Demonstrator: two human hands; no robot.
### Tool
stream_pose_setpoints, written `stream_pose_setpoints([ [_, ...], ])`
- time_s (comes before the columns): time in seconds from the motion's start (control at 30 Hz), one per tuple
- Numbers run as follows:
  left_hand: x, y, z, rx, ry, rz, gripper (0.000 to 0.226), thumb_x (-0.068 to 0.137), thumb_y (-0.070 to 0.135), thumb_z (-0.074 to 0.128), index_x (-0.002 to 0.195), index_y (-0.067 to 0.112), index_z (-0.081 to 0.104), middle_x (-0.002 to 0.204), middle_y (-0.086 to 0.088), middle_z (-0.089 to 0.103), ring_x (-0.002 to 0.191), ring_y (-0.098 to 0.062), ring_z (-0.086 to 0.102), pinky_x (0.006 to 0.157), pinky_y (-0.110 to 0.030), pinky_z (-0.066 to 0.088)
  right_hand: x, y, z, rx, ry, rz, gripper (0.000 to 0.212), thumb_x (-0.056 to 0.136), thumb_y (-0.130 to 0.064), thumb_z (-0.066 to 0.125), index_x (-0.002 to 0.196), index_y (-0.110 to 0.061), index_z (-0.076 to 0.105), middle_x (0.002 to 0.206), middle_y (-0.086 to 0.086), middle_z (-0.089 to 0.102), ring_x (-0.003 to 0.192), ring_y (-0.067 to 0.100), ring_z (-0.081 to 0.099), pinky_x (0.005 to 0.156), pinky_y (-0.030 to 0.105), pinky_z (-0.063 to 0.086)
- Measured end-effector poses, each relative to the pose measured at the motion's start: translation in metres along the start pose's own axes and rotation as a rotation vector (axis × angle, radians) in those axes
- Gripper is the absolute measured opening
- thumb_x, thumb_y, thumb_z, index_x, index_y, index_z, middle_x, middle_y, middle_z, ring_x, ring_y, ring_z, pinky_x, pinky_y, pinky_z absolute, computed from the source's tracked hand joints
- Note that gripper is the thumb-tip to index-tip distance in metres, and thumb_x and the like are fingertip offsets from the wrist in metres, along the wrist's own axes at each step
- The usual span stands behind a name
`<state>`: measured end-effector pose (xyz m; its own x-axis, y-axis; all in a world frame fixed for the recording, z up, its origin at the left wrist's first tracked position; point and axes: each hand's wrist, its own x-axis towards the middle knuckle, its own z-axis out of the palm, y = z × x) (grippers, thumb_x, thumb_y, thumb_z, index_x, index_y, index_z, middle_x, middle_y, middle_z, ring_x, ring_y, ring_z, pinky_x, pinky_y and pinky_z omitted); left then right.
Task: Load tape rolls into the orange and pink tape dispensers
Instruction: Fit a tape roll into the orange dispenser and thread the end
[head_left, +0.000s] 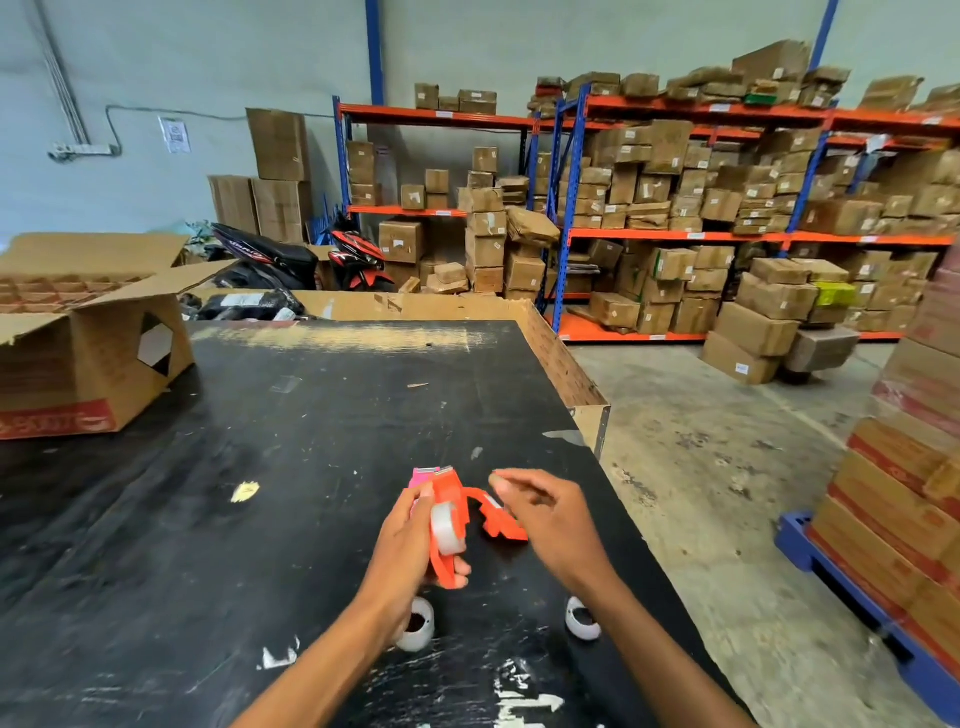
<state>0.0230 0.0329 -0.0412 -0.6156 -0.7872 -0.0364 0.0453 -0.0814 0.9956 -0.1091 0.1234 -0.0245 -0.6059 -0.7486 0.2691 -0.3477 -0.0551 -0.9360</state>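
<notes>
Illumination is even and diffuse; shadows on the black table (291, 467) are soft. Beyond the table, shelving uprights bow from wide-angle distortion. The right hand (545, 514) above the table shows motion blur.

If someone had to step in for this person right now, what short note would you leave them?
Left hand: holds the orange tape dispenser above the black table, with a clear tape roll sitting in it.
Right hand: open, holding nothing, hovering beside the dispenser's swung-out orange flap.
Pink tape dispenser: mostly hidden behind the orange one; I cannot tell whether it is loaded.
Two white rolls or cores lie on the table near the wrists, the left one and the right one.
Done: roll seated in the orange dispenser.
Left: probably close the flap, then check and load the pink one.
</notes>
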Motion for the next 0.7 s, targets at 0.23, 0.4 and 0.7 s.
stream_pose_setpoints([
  [0.23, 0.006, -0.001, -0.014, -0.01, 0.051, -0.024, 0.025, 0.099, 0.038, 0.038, 0.107, 0.02, 0.055, 0.075, -0.019, 0.061, 0.046, -0.028, 0.057, 0.046, -0.031, 0.052, 0.045, 0.065, 0.009, -0.74, -0.218, 0.145, 0.02, 0.086, -0.038, 0.06, 0.092, -0.025, 0.073, 0.084, 0.007, 0.072, 0.078, 0.029, 0.064, 0.062, 0.033, 0.04],
  [0.4, 0.008, -0.003, -0.018, 0.0, 0.072, -0.013, 0.026, 0.1, 0.038, 0.037, 0.109, 0.021, 0.054, 0.075, -0.018, 0.063, 0.047, -0.028, 0.057, 0.044, -0.03, 0.052, 0.046, 0.059, 0.014, -0.667, -0.249, 0.119, 0.018, 0.084, -0.036, 0.061, 0.09, -0.023, 0.072, 0.076, 0.005, 0.072, 0.071, 0.023, 0.065, 0.07, 0.039, 0.052],
  [0.7, 0.012, -0.001, -0.008, 0.052, 0.077, 0.061, 0.027, 0.099, 0.044, 0.035, 0.106, 0.034, 0.059, 0.074, -0.014, 0.073, 0.05, -0.025, 0.063, 0.052, -0.036, 0.055, -0.002, -0.002, 0.009, 0.212, -0.368, 0.258, 0.035, 0.087, -0.025, 0.066, 0.12, -0.014, 0.063, 0.099, 0.016, 0.075, 0.09, 0.024, 0.072, 0.081, 0.033, 0.06],
])
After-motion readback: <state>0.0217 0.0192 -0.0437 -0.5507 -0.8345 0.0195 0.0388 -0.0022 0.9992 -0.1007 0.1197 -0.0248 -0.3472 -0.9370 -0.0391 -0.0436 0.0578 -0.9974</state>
